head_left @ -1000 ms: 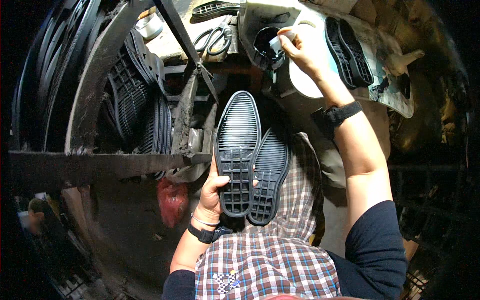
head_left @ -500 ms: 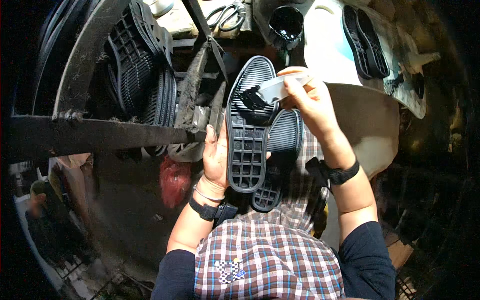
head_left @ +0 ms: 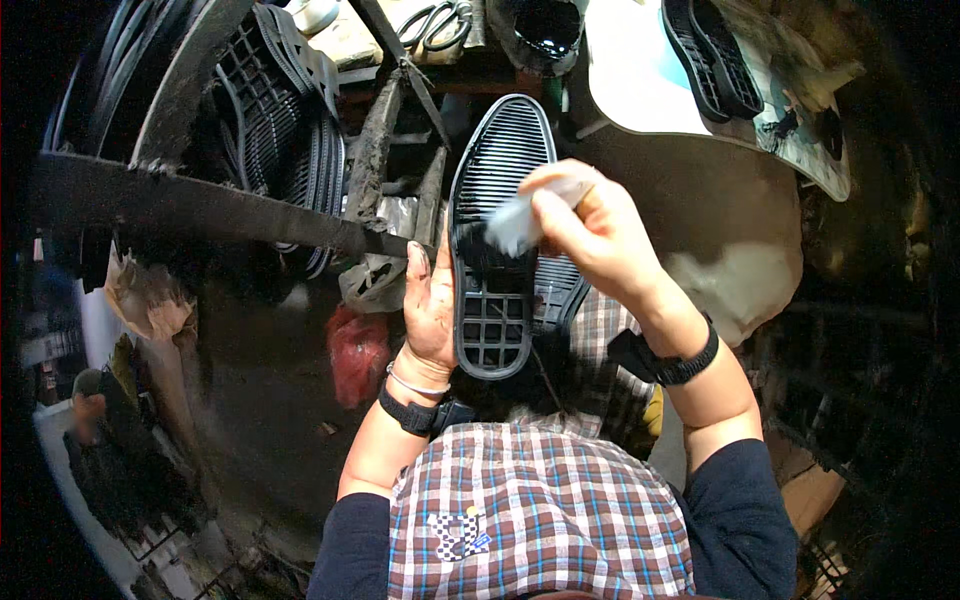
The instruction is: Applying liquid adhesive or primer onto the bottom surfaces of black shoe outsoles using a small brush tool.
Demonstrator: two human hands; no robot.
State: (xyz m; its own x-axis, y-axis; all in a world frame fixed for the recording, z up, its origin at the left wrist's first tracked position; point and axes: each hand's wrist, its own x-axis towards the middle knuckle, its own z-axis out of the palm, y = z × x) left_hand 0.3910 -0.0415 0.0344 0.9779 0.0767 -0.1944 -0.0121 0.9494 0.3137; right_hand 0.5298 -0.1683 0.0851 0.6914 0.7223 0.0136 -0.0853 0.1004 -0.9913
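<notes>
My left hand (head_left: 430,318) holds a black shoe sole (head_left: 488,345) along its left edge, its ribbed forefoot pointing away and its gridded heel toward me. Pinched in my right hand (head_left: 598,240) is a brush with a pale handle (head_left: 512,226), blurred by motion. Its bristle end is over the dark middle of the sole; the bristles are hard to make out. The forefoot ribs look wet and shiny. Another black sole (head_left: 556,290) lies underneath, partly hidden, near my checked apron (head_left: 540,500).
At left, a dark metal rack (head_left: 220,205) holds several black soles (head_left: 270,110). Scissors (head_left: 435,25) and a pot of black liquid (head_left: 548,35) stand at the back. A pair of soles (head_left: 710,65) rests on a white board (head_left: 630,85). A red bag (head_left: 357,358) hangs below the rack; a person (head_left: 100,440) is far left.
My right hand has brought the brush from the forefoot down to the sole's middle. More of the forefoot ribs now show, glossy. The lower sole is more covered, and the view has shifted slightly.
</notes>
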